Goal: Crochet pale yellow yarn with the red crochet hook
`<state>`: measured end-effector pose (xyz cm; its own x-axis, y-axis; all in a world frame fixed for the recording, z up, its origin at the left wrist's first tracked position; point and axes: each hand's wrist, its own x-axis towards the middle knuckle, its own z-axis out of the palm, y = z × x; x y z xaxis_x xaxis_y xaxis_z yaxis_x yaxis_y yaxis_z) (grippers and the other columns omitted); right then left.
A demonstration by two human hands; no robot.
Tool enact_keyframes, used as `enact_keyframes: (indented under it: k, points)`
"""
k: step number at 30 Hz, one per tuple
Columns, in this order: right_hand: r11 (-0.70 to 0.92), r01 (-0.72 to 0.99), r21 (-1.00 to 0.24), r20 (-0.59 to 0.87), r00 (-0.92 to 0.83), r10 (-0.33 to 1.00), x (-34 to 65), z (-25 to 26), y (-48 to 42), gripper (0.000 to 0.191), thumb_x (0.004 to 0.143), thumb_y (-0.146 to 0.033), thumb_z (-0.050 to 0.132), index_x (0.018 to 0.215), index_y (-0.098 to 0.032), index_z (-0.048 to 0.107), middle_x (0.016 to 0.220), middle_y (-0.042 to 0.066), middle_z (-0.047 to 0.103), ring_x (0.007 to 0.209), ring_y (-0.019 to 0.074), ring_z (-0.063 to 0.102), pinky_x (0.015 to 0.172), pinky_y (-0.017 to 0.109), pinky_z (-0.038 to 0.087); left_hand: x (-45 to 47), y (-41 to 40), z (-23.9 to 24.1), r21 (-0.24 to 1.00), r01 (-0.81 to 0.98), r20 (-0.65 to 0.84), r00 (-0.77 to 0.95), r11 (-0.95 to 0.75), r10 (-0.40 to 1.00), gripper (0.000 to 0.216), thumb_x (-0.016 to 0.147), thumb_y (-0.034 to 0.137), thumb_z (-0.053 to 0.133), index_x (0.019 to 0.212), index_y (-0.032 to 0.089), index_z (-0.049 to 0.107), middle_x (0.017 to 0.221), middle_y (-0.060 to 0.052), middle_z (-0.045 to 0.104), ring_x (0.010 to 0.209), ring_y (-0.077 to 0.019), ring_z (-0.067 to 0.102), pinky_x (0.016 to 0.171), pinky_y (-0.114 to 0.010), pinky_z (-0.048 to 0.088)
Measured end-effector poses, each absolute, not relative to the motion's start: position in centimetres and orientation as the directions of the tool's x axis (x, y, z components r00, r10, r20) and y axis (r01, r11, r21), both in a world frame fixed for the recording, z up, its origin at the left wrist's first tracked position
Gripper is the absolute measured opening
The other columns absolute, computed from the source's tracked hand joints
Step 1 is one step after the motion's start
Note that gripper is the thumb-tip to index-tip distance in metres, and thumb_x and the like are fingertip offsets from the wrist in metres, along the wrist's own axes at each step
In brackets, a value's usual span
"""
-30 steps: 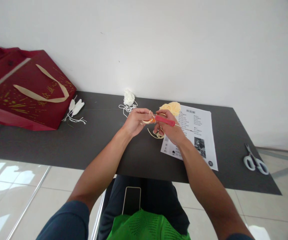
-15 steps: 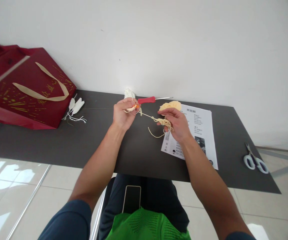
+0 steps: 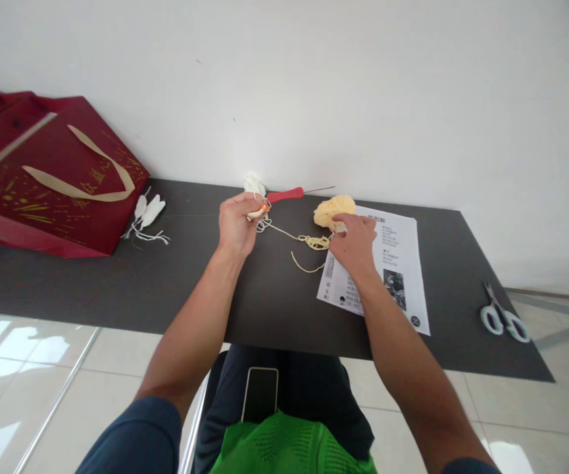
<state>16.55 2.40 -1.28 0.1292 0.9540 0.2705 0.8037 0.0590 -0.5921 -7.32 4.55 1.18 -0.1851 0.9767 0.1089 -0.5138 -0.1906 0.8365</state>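
Note:
My left hand (image 3: 235, 222) is closed on a small crochet piece together with a red-handled crochet hook (image 3: 287, 195), whose metal shaft points right. A strand of pale yellow yarn (image 3: 298, 238) runs from that hand across the dark table (image 3: 116, 283) to a loose tangle. My right hand (image 3: 356, 242) rests on the printed paper sheet (image 3: 397, 263), fingers pinched at the yarn just below the yellow yarn ball (image 3: 333, 209).
A red gift bag (image 3: 42, 171) lies at the far left, with small white tufts (image 3: 148, 214) beside it. White yarn (image 3: 254, 184) sits behind my left hand. Scissors (image 3: 504, 319) lie at the right edge. A phone (image 3: 260, 394) rests on my lap.
The hook passed from my right hand to my left, which moved left and up. My right hand let go, moved right and now pinches yarn by the yellow ball.

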Motion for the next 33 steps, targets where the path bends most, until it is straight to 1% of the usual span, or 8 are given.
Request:
enact_keyframes:
  k: [5, 9, 11, 14, 18, 22, 26, 33]
  points:
    - [0.348, 0.533, -0.771, 0.326, -0.139, 0.935, 14.3, -2.2, 1.4, 0.042, 0.086, -0.01, 0.051, 0.122, -0.022, 0.066, 0.124, 0.008, 0.073, 0.118, 0.0249, 0.066, 0.11, 0.047, 0.049, -5.9, 3.6, 1.4, 0.797, -0.602, 0.028, -0.029, -0.04, 0.999, 0.004, 0.067, 0.015, 0.073, 0.065, 0.013, 0.07, 0.068, -0.003, 0.063, 0.062, -0.0112, 0.062, 0.064, -0.024, 0.05]
    - [0.293, 0.187, -0.938, 0.223, -0.323, 0.92, 12.0, -3.1, 0.2, 0.074, 0.084, -0.026, 0.07, 0.151, -0.028, 0.039, 0.149, 0.009, 0.06, 0.13, 0.025, 0.064, 0.109, 0.044, 0.052, -4.7, 2.4, 1.8, 0.741, -0.655, -0.035, 0.181, 0.147, 0.983, 0.005, 0.07, 0.019, 0.073, 0.071, 0.014, 0.071, 0.071, -0.004, 0.066, 0.071, -0.0166, 0.067, 0.076, -0.032, 0.056]
    - [0.192, 0.137, -0.972, 0.134, -0.351, 0.927, 11.6, -3.2, 0.0, 0.073, 0.083, -0.034, 0.075, 0.148, -0.03, 0.043, 0.129, 0.007, 0.073, 0.111, 0.0236, 0.072, 0.097, 0.042, 0.057, -4.6, 2.2, 1.9, 0.71, -0.671, -0.055, 0.249, 0.213, 0.967, 0.006, 0.071, 0.021, 0.073, 0.071, 0.015, 0.071, 0.073, -0.005, 0.067, 0.074, -0.0183, 0.068, 0.08, -0.037, 0.057]
    - [0.035, 0.143, -0.989, 0.002, -0.223, 0.975, 12.2, -2.9, 0.4, 0.037, 0.087, -0.046, 0.07, 0.118, -0.025, 0.066, 0.077, -0.001, 0.075, 0.068, 0.0169, 0.068, 0.069, 0.032, 0.054, -4.8, 2.3, 1.9, 0.699, -0.686, -0.047, 0.239, 0.202, 0.97, 0.004, 0.07, 0.018, 0.073, 0.07, 0.014, 0.07, 0.071, -0.003, 0.066, 0.074, -0.0172, 0.067, 0.089, -0.043, 0.058]
    - [0.102, 0.085, -0.991, 0.115, 0.167, 0.979, 13.6, -2.8, 1.5, 0.021, 0.09, -0.043, 0.065, 0.085, -0.022, 0.066, 0.066, -0.003, 0.066, 0.062, 0.0129, 0.06, 0.067, 0.029, 0.048, -5.1, 2.6, 1.7, 0.735, -0.662, -0.04, 0.173, 0.146, 0.984, 0.004, 0.067, 0.015, 0.074, 0.07, 0.014, 0.071, 0.072, -0.002, 0.066, 0.074, -0.0171, 0.068, 0.097, -0.049, 0.056]
    - [0.103, 0.241, -0.965, 0.177, 0.312, 0.933, 13.9, -3.2, 1.8, 0.021, 0.094, -0.037, 0.052, 0.087, -0.022, 0.066, 0.075, 0.002, 0.071, 0.076, 0.0194, 0.066, 0.083, 0.039, 0.052, -5.1, 2.8, 1.4, 0.763, -0.629, -0.072, 0.144, 0.148, 0.987, 0.005, 0.068, 0.016, 0.074, 0.072, 0.014, 0.072, 0.074, -0.002, 0.068, 0.075, -0.0164, 0.068, 0.098, -0.05, 0.056]
    - [0.218, 0.599, -0.771, 0.385, 0.166, 0.908, 13.4, -3.2, 1.3, 0.032, 0.08, -0.018, 0.057, 0.11, -0.019, 0.069, 0.122, 0.013, 0.072, 0.12, 0.0312, 0.061, 0.112, 0.055, 0.041, -5.1, 2.8, 1.4, 0.774, -0.616, -0.074, 0.136, 0.143, 0.988, 0.004, 0.069, 0.017, 0.074, 0.072, 0.014, 0.072, 0.073, -0.002, 0.069, 0.076, -0.0166, 0.069, 0.099, -0.05, 0.056]
    - [0.444, 0.468, -0.765, 0.382, -0.226, 0.896, 12.3, -3.0, 0.4, 0.055, 0.084, -0.018, 0.06, 0.138, -0.023, 0.056, 0.138, 0.013, 0.065, 0.132, 0.0295, 0.058, 0.113, 0.049, 0.047, -4.7, 2.2, 1.8, 0.747, -0.598, -0.096, 0.336, 0.29, 0.937, 0.006, 0.068, 0.017, 0.073, 0.072, 0.012, 0.073, 0.074, -0.007, 0.071, 0.076, -0.02, 0.069, 0.093, -0.048, 0.058]
